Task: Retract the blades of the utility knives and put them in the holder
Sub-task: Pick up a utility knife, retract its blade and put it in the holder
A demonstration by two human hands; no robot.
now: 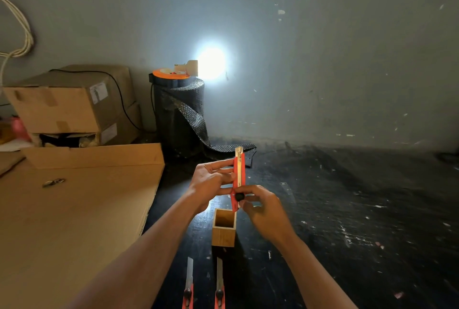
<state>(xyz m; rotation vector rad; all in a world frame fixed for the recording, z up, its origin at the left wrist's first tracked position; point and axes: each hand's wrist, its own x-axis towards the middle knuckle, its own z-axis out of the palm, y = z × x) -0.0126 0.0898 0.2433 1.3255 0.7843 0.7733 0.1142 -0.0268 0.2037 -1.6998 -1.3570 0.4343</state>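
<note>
Head view. Left hand [211, 182]: fingers loosely curled, steadying upright red utility knife [239, 179]. Right hand [263, 209]: pinched on its black slider knob, above wooden holder [224, 230]. Two knives [203, 284] lie nearer. Dark worktop [347, 197] rightward lies bare.

Two bare forearms reach in from the near edge, with no sleeves, gloves, watch or rings to be seen. The left hand [211, 182] and right hand [263, 212] are both uncovered, fingers slim, nails short and plain
</note>
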